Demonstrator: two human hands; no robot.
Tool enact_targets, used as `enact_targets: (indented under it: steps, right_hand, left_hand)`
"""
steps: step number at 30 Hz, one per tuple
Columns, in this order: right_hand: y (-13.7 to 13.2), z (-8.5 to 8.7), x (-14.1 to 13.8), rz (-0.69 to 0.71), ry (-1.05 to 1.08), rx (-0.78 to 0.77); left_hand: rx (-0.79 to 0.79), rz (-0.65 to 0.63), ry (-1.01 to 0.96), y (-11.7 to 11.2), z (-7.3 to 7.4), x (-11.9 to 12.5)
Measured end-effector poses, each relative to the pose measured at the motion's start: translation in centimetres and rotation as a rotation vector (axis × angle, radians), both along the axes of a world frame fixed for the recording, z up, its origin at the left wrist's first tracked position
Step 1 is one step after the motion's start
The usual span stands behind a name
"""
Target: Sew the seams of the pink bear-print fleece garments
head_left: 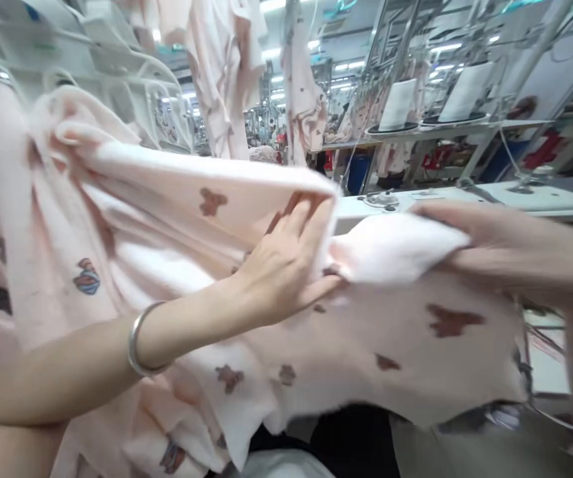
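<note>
A large piece of pale pink fabric (390, 332) with brown bear prints stretches across the view between my hands. My left hand (286, 265), with a silver bangle on its wrist, has its fingers tucked into a fold of the cloth and its thumb pressing at the edge. The cloth's paler reverse side shows between the hands. My right hand (480, 239), smeared by motion, grips the fabric's upper edge on the right; its fingertips are partly hidden. More of the same cloth hangs in folds at the left and over my lap.
Pink printed pieces (226, 73) hang from above at the back. Behind my right hand is a white sewing machine (555, 196), with thread cones (398, 105) on a stand beyond it. White plastic hangers or frames (157, 86) fill the upper left.
</note>
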State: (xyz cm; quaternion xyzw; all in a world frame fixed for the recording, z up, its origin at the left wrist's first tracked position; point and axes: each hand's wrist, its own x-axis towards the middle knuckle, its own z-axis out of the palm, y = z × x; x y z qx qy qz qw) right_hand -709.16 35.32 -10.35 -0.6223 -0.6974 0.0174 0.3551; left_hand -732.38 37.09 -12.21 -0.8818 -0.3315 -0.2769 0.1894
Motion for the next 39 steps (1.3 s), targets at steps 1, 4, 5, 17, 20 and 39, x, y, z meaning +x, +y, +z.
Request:
enact_targets:
  steps: [1, 4, 5, 17, 20, 39]
  right_hand:
    - [0.4, -0.8, 1.0, 0.051, -0.103, -0.065]
    - [0.1, -6.1, 2.5, -0.076, -0.32, 0.016]
    - [-0.5, -8.4, 2.4, -0.074, -0.341, 0.063]
    - [-1.8, -21.1, -7.1, 0.533, -0.641, 0.372]
    - [-0.1, -21.6, -9.6, 0.534, -0.476, 0.407]
    - [0.2, -21.3, -9.4, 0.372, -0.166, 0.211]
  left_hand:
    - [-0.08, 0.099, 0.076, 1.0, -2.1, -0.3]
    - [-0.309, 0.481, 0.238, 5.5, -6.7, -3.6]
    - [-0.364, 0.614, 0.26, 7.2, -7.7, -5.0]
    - [-0.72, 0.305, 0.364, 7.8, -13.4, -3.9]
    - [-0.671, 0.342, 0.323, 10.9, -14.8, -4.1]
    - [-0.63, 0.185, 0.188, 16.1, -15.8, -1.4]
